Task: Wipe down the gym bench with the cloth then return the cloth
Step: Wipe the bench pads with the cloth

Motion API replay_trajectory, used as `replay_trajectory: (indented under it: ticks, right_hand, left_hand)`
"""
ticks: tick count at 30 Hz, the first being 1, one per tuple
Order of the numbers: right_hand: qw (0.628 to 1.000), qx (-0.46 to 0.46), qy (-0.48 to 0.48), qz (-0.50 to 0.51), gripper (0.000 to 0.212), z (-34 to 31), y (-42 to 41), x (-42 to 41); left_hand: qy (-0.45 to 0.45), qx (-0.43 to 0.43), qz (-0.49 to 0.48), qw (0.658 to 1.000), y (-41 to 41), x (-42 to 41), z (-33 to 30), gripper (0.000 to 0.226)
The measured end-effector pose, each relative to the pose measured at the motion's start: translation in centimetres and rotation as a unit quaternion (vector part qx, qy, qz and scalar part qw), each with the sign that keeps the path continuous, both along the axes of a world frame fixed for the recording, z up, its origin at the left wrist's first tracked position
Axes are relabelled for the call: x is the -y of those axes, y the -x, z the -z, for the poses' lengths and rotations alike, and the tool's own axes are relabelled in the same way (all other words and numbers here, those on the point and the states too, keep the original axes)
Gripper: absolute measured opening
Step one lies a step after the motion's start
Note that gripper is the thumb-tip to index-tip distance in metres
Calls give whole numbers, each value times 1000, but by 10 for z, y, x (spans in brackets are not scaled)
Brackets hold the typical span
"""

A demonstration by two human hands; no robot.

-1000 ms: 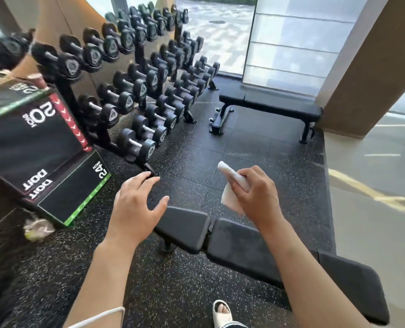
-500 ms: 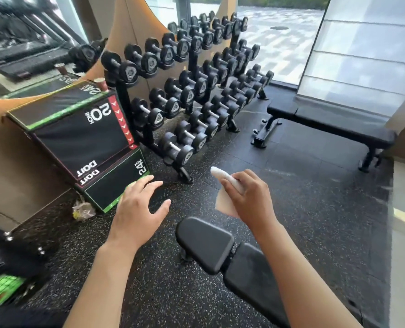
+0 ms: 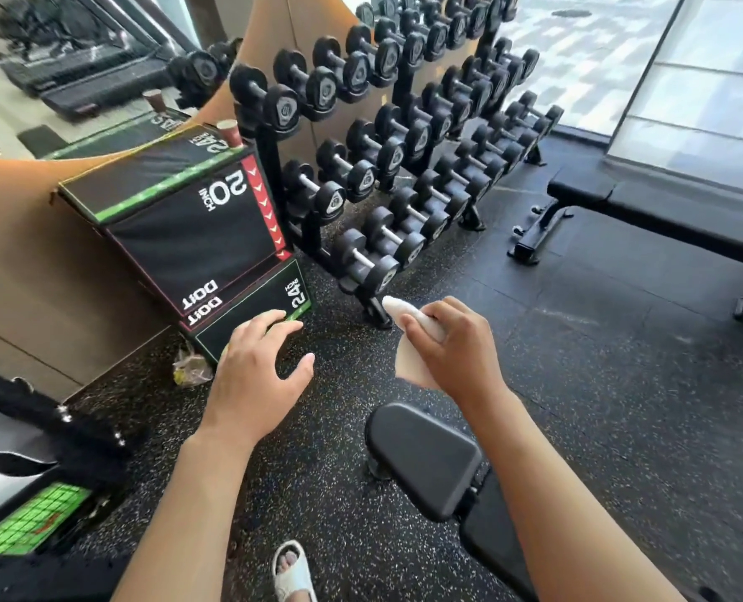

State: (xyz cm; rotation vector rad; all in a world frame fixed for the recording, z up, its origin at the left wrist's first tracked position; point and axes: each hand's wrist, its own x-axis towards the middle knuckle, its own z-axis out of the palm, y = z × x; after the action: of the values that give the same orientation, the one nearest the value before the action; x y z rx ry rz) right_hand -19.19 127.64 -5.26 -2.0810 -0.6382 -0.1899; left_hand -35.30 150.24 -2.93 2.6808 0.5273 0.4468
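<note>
I see my right hand (image 3: 452, 341) in the middle of the frame, fingers clamped around the white cloth (image 3: 408, 341); one rolled end of the cloth pokes out past my knuckles toward the upper left, and a flat flap hangs below my palm. My left hand (image 3: 256, 375) is just left of centre, fingers spread apart and holding nothing, hovering above the speckled black floor (image 3: 621, 406) with its fingertips overlapping the lower edge of the black jump box (image 3: 187, 228) as I see it. The gym bench (image 3: 426, 458) sits at the lower centre, its rounded black pad end below my right hand and apart from the cloth; the rest of the pad runs off toward the lower right under my forearm. The box stands at the left, tilted in my view, marked "20 INCH" and "24 INCH", with a paper cup (image 3: 229, 133) on its top corner. A dumbbell rack (image 3: 404, 136) fills the upper centre, rows of black dumbbells climbing toward the top of the frame. A second bench (image 3: 665, 206) stands at the right edge beside the window. A crumpled wrapper (image 3: 191, 369) lies on the floor at the foot of the box, and a white sandal (image 3: 291, 571) shows at the bottom centre.
</note>
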Motion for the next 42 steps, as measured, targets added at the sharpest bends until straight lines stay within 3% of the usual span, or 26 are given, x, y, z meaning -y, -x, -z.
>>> replay_trajectory:
  ticks: [9, 15, 33, 42]
  right_hand:
    - [998, -4, 22, 65, 29, -1, -23, -141]
    - [993, 15, 41, 108, 30, -5, -40, -191]
    - [974, 49, 10, 220, 28, -14, -172, -133]
    - [955, 48, 21, 293, 27, 1, -234, -141]
  left_hand:
    - [12, 19, 67, 998, -50, -158, 9, 46]
    - [22, 22, 102, 994, -90, -226, 9, 46]
    - [41, 55, 197, 978, -263, -190, -9, 47]
    - [61, 55, 257, 963, -368, -217, 3, 45]
